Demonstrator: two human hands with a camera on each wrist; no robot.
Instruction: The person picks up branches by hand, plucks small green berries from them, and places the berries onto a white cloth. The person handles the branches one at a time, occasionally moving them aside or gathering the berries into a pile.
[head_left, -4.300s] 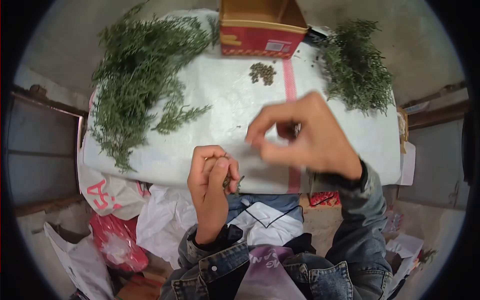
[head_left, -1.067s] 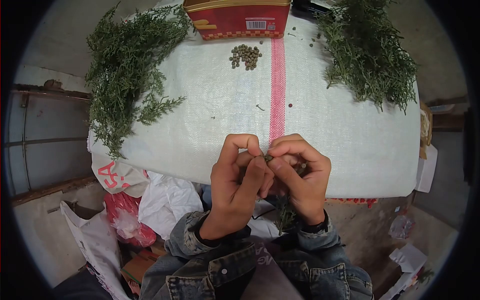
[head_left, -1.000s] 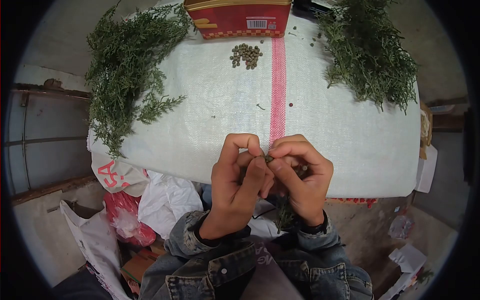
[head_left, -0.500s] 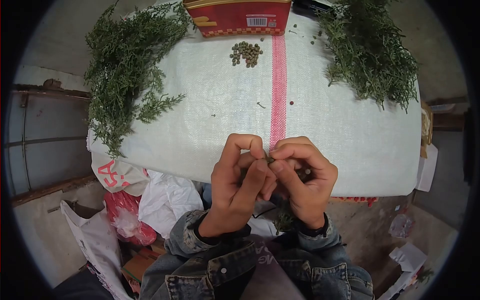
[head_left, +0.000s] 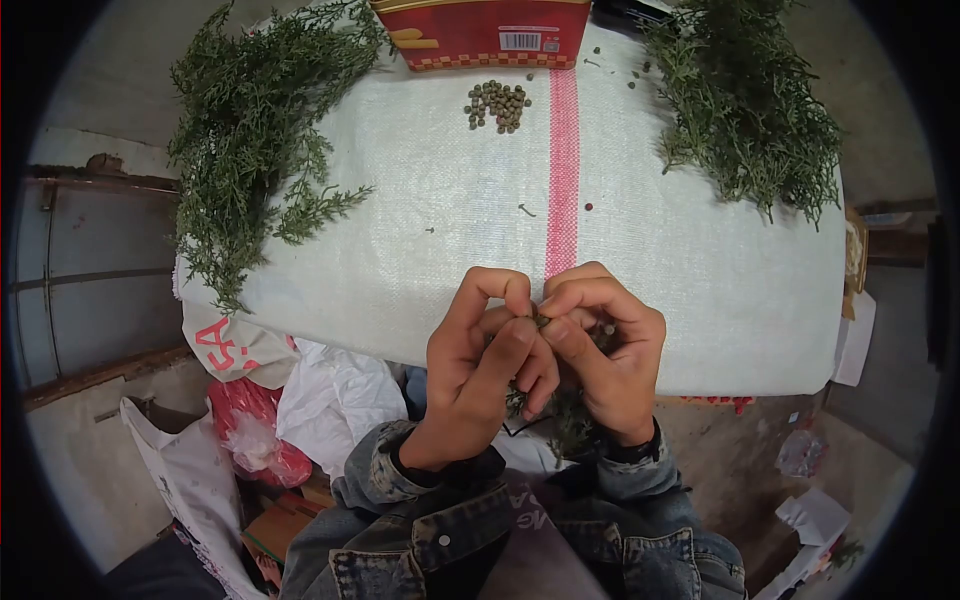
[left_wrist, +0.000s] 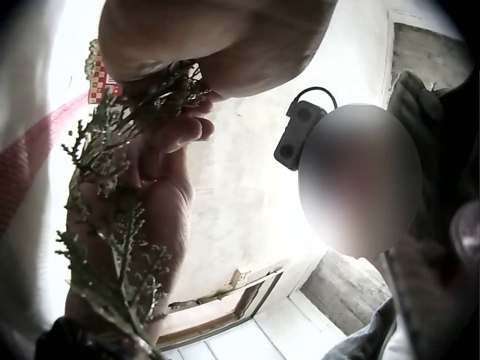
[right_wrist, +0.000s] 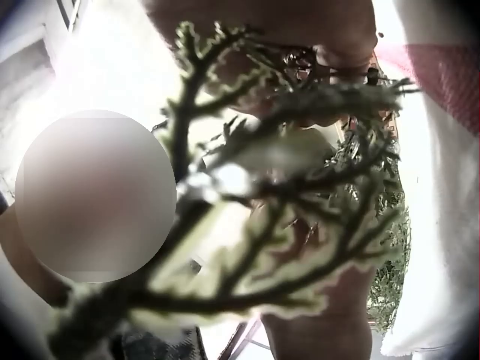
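Note:
In the head view my left hand and right hand meet fingertip to fingertip over the front edge of the white sack. Thumbs and forefingers of both pinch a small green piece of an evergreen sprig. The sprig's leafy end hangs below the hands, beside the right wrist. Its branching twigs run up to the curled fingers in the left wrist view. Close to the right wrist camera, blurred twigs partly hide the fingers. A little heap of round greenish-brown berries lies ahead on the sack.
The white woven sack has a pink stripe. A leafy evergreen pile lies left, another pile right. A red box stands at the back. One dark red berry and stem bits lie loose.
Some four seconds ago the right hand was apart, over the sack, while the left held a sprig. Since then both have come together; over the last second they barely shift.

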